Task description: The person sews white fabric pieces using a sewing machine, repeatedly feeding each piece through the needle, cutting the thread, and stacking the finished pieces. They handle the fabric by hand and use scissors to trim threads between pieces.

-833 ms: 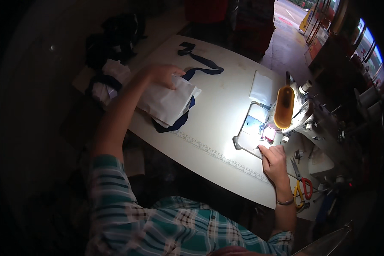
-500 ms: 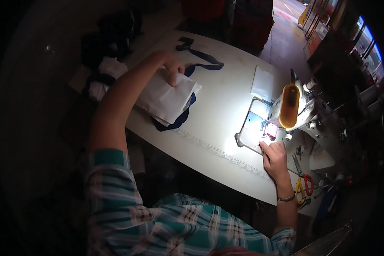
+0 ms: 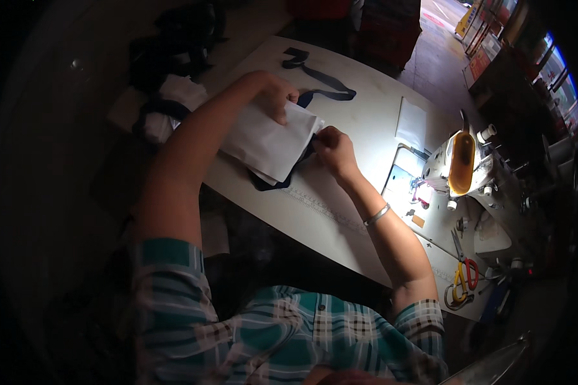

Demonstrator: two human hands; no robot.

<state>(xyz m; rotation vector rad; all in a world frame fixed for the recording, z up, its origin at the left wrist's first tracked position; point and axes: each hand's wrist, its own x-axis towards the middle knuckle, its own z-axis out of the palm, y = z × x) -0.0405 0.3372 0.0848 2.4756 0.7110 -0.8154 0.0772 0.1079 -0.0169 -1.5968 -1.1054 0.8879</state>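
A folded white cloth piece [image 3: 266,144] lies on the pale table at the left, with a dark blue fabric strap [image 3: 270,184] showing along its lower and right edges. My left hand [image 3: 280,101] is closed over the cloth's far side, its fingers curled and partly hidden. At the cloth's right corner my right hand [image 3: 336,153] pinches the dark blue strap; the fingertips are in shadow. The strap's loose end [image 3: 327,83] trails across the table beyond my left hand.
A lit sewing machine [image 3: 453,170] stands at the right. Scissors [image 3: 464,276] with red and yellow handles lie near it. A clear ruler [image 3: 321,208] runs along the table's near edge. A white sheet [image 3: 411,122] lies behind the machine's plate. Dark bundles [image 3: 173,48] sit at the far left.
My right hand has left the sewing machine's plate and moved left to the strap at the cloth's corner. My left hand stays on the cloth. The view has shifted slightly.
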